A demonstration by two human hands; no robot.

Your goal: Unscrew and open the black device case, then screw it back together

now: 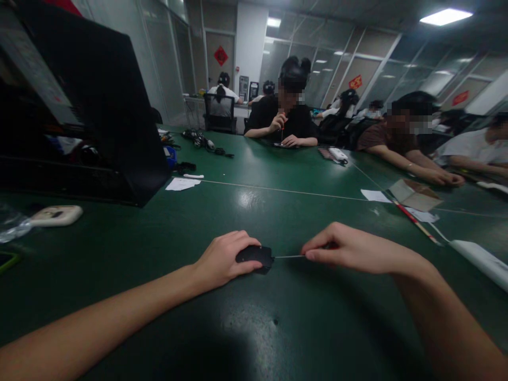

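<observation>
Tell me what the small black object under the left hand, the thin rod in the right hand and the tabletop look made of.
Small black object: likely matte plastic, dull with rounded edges. Thin rod: probably metal, a pale straight line with a faint glint; too thin to be sure. Tabletop: smooth green surface, perhaps a rubber or vinyl mat, showing soft reflections of the ceiling lights.

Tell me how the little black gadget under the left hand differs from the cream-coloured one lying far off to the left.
The black gadget is dark, while the cream gadget is pale. The black one is pinned under the left hand, with a thin rod from the right hand meeting its end; the cream one lies untouched. The black one looks shorter, the cream one longer. Both lie flat on the green table.
</observation>
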